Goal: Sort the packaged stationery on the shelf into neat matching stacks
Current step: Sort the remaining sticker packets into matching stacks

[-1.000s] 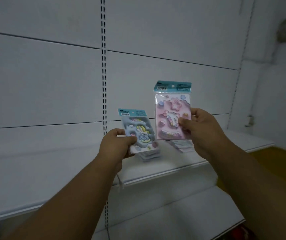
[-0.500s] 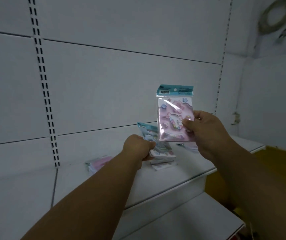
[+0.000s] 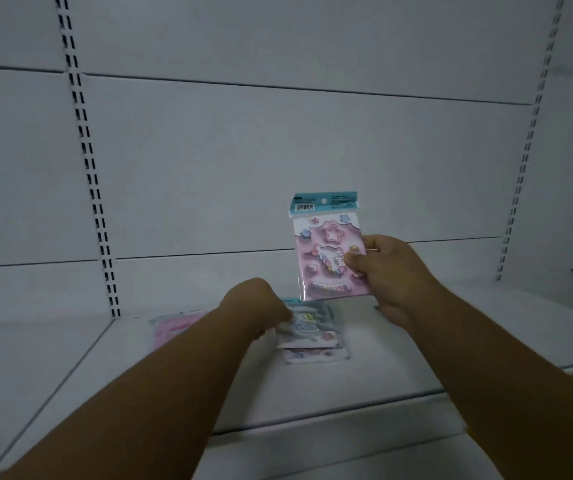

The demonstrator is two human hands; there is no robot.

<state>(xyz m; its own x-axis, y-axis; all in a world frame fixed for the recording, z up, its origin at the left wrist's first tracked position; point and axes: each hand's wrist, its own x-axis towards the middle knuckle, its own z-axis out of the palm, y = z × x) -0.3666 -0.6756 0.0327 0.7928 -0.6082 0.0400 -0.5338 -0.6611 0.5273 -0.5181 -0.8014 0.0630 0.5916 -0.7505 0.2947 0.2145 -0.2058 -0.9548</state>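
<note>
Blue packet (image 3: pixel 304 323) now lowered from mid-air onto centre-frame blue stack (image 3: pixel 316 353), left hand (image 3: pixel 255 304) still gripping; pink packet (image 3: pixel 330 251) pinched upright in right hand (image 3: pixel 387 271), awaiting pink stack (image 3: pixel 174 325) at left.

Left hand (image 3: pixel 255 304) and right hand (image 3: pixel 390 271) bare; both forearms bare, no sleeves, rings or watch seen

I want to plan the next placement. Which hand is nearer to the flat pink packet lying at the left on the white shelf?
Left. The left hand is just right of the flat pink packet; the right hand is farther right, raised.
</note>
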